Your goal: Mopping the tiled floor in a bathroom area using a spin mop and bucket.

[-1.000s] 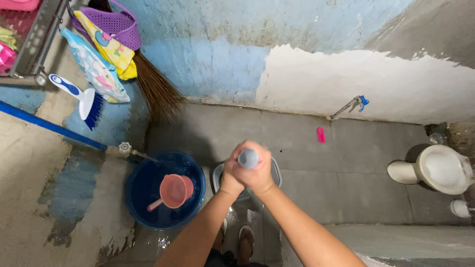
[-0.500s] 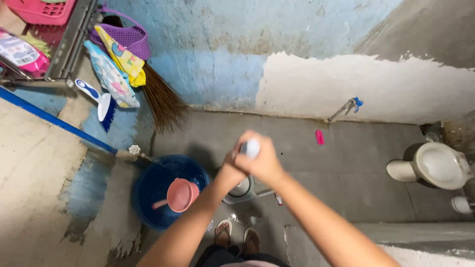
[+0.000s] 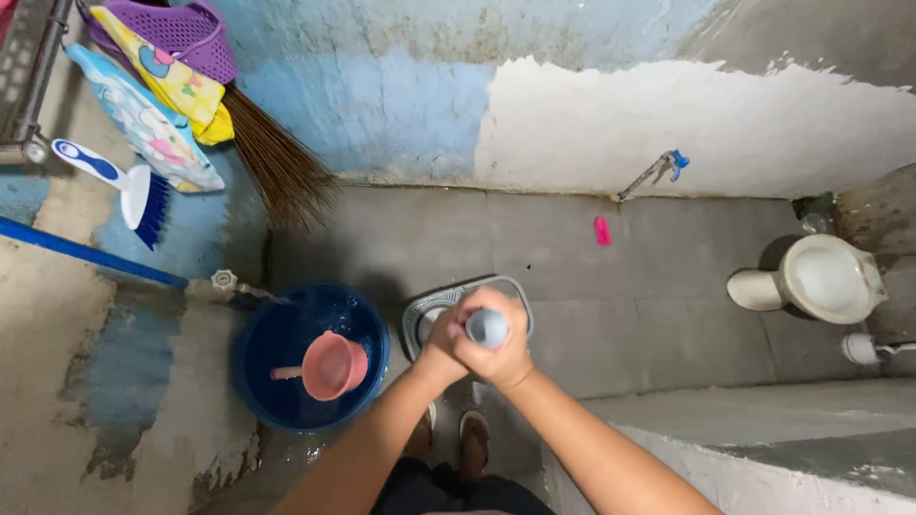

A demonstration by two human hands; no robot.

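Right hand (image 3: 496,353) and left hand (image 3: 447,341) both clenched tight around the top of a grey handle (image 3: 488,327), seen end-on, sticking up between the two fists. Directly below the hands sits a grey mop bucket (image 3: 426,315) on the wet grey floor (image 3: 382,238). Just left of it, a blue basin (image 3: 277,353) with a pink dipper (image 3: 329,365) inside. Broom (image 3: 277,167) and blue-white brush (image 3: 134,191) against the left wall. Toilet (image 3: 821,278) far right, well apart. Feet in sandals under the arms.
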